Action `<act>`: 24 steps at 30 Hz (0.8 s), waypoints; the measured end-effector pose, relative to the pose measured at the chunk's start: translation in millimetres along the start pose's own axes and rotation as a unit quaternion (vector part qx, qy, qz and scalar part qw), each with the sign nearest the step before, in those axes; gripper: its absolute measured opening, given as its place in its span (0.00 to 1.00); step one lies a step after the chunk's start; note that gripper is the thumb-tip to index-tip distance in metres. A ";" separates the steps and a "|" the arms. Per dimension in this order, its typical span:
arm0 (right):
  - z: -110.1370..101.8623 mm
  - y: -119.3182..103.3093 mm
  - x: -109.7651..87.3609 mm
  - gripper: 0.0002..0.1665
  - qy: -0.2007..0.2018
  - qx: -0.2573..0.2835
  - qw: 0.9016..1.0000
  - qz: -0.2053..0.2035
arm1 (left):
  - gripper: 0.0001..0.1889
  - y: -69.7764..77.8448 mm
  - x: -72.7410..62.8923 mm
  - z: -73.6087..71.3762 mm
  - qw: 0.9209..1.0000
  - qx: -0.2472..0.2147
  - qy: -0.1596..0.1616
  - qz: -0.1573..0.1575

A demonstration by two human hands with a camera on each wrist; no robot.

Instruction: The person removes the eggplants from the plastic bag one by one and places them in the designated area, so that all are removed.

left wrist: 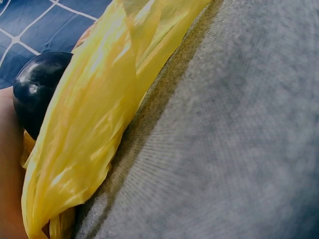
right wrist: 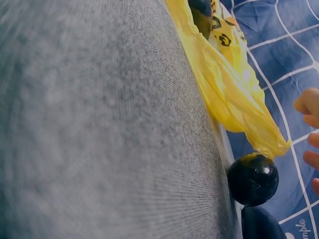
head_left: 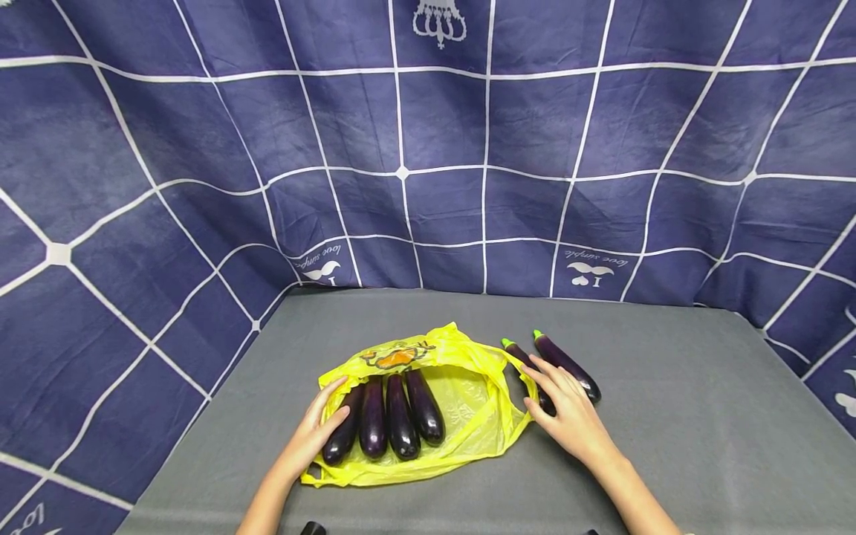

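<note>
A yellow plastic bag (head_left: 468,438) lies spread on its side with its mouth toward me. Several dark purple eggplants (head_left: 373,427) lie side by side within it. My left hand (head_left: 309,431) rests at the bag's left edge, thumb and fingers spread beside the leftmost eggplant (head_left: 342,435). My right hand (head_left: 568,409) is at the bag's right edge, fingers extended above an eggplant (head_left: 517,351) that it partly covers. Beyond it lies another green-tipped eggplant (head_left: 568,366). In the right wrist view, the right fingers (right wrist: 310,104) show apart from the bag, with a rounded eggplant end (right wrist: 253,179) below.
The grey tabletop (head_left: 702,401) extends around the bag. A blue cloth with white grid lines (head_left: 441,208) hangs behind the table and along its left side. Small black objects (head_left: 313,528) show at the near edge.
</note>
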State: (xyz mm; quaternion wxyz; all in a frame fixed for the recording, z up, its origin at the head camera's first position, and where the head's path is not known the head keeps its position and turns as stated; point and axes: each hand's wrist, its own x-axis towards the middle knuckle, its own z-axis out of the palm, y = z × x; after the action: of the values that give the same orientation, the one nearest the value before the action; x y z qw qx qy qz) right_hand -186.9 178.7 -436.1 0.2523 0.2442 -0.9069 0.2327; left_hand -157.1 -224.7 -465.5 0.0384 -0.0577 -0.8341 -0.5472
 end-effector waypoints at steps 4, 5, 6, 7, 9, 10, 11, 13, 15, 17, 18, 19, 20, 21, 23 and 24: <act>0.1 -0.7 0.8 0.29 -0.004 0.004 1.000 -0.003 | 0.27 1.5 0.5 0.4 1.000 -0.005 -0.001 -0.002; 0.1 -1.2 1.0 0.29 -0.004 0.005 1.000 -0.004 | 0.27 1.6 0.6 0.4 1.000 -0.004 -0.001 -0.002; 0.0 -2.1 1.2 0.29 -0.005 0.007 1.000 -0.004 | 0.27 1.6 0.5 0.4 1.000 -0.003 -0.001 -0.003; -0.3 -3.2 1.3 0.29 -0.006 0.010 1.000 -0.004 | 0.27 1.6 0.6 0.4 1.000 -0.003 -0.001 -0.004; -0.9 -6.0 1.2 0.29 -0.010 0.015 1.000 -0.003 | 0.27 1.2 0.7 0.4 1.000 0.000 -0.001 -0.007; -1.0 -7.4 1.0 0.29 -0.012 0.018 1.000 -0.002 | 0.27 1.0 0.7 0.4 1.000 0.000 -0.001 -0.009; -1.1 -8.7 0.8 0.29 -0.016 0.020 1.000 -0.001 | 0.27 0.7 0.7 0.4 1.000 0.000 -0.001 -0.010; -1.0 -11.1 0.7 0.30 -0.023 0.025 0.999 0.000 | 0.27 0.5 0.8 0.3 1.000 -0.002 -0.001 -0.010; -0.5 -12.4 0.6 0.30 -0.026 0.027 0.999 -0.001 | 0.27 0.6 0.7 0.2 1.000 -0.004 -0.002 -0.009; -0.5 -13.4 0.9 0.29 -0.026 0.030 0.999 -0.002 | 0.27 0.6 0.6 0.1 1.000 -0.004 -0.002 -0.008; -0.5 -13.8 1.0 0.29 -0.024 0.031 0.999 -0.002 | 0.27 0.5 0.6 0.0 1.000 -0.003 -0.002 -0.007; -0.5 -14.0 1.1 0.29 -0.023 0.031 0.999 -0.003 | 0.27 0.3 0.6 0.0 1.000 -0.002 -0.002 -0.006; -0.5 -14.3 1.0 0.29 -0.022 0.032 0.999 -0.003 | 0.27 0.1 0.7 -0.1 1.000 -0.001 -0.002 -0.007; -0.6 -14.7 0.9 0.29 -0.022 0.034 0.999 -0.002 | 0.27 -0.3 0.7 -0.1 1.000 0.001 -0.001 -0.007; -0.4 -15.2 0.7 0.30 -0.025 0.035 0.999 -0.001 | 0.27 -0.7 0.6 -0.2 1.000 0.003 -0.001 -0.008; -0.3 -15.7 0.4 0.30 -0.027 0.036 0.999 0.000 | 0.27 -0.9 0.5 -0.2 1.000 0.002 -0.002 -0.008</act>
State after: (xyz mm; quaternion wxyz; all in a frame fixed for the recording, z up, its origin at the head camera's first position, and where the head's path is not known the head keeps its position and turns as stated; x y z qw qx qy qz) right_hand -178.3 166.6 -430.9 0.2185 0.2593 -0.9047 0.2580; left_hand -157.8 -225.1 -466.2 0.0330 -0.0522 -0.8359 -0.5455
